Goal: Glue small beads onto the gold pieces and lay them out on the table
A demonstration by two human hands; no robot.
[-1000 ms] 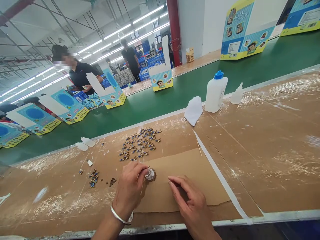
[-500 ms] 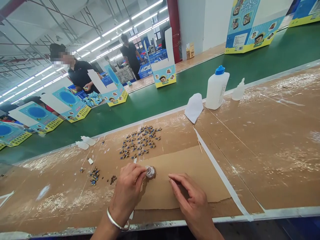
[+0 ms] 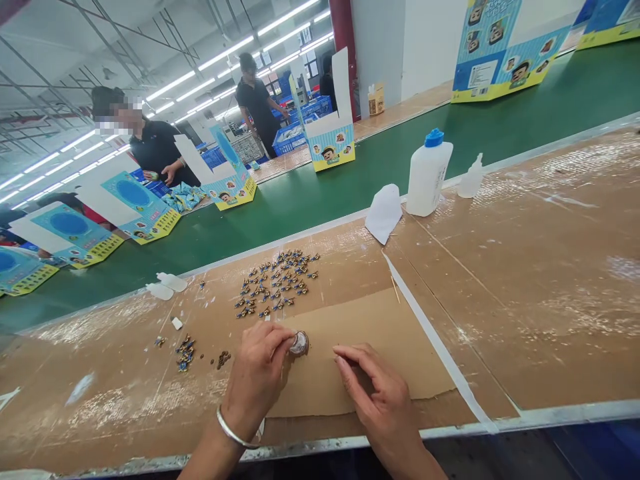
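My left hand (image 3: 260,360), with a silver bangle at the wrist, has its thumb and index finger pinched at the left rim of a small round dish (image 3: 300,344) with whitish contents. Whatever sits between those fingertips is too small to make out. The dish stands on a sheet of brown cardboard (image 3: 350,327). Over the right part of that sheet, my right hand (image 3: 377,387) holds its thumb and index fingertips close together; anything in that pinch cannot be made out. Small blue-and-gold figure-like pieces (image 3: 280,280) lie in a spread group beyond the cardboard.
Left of my left hand lie a smaller pile of the pieces (image 3: 185,353) and small brown bits (image 3: 223,360). A white bottle with a blue cap (image 3: 429,175), a small dropper bottle (image 3: 471,177) and white paper (image 3: 384,213) stand or lie behind. Printed boxes (image 3: 331,147) line the green belt (image 3: 280,213). Two co-workers stand beyond.
The view has shifted slightly, so table things sit a little further left. My left fingertips now overlap the dish's rim more. My right hand keeps its pose. A co-worker's hands beyond the belt have moved.
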